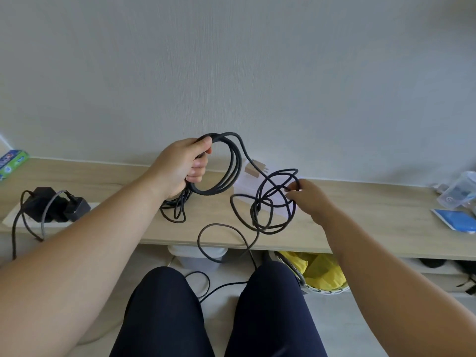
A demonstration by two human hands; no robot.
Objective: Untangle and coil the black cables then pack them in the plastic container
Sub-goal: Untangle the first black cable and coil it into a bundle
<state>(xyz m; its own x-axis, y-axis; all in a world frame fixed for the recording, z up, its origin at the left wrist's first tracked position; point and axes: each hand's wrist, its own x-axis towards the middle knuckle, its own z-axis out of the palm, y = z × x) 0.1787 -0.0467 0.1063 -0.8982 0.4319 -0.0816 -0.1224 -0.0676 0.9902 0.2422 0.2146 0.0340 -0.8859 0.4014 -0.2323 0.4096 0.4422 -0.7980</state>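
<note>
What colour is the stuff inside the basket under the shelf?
Yellow; the crumpled material in the basket shows best in the head view.

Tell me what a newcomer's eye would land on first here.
The left hand, raised mid-frame above the wooden shelf, grips a neat coil of black cable. Just right of it, the right hand pinches a tangle of loose loops whose slack trails off the shelf edge toward the floor. Black plug adapters sit on a power strip at far left.
</note>
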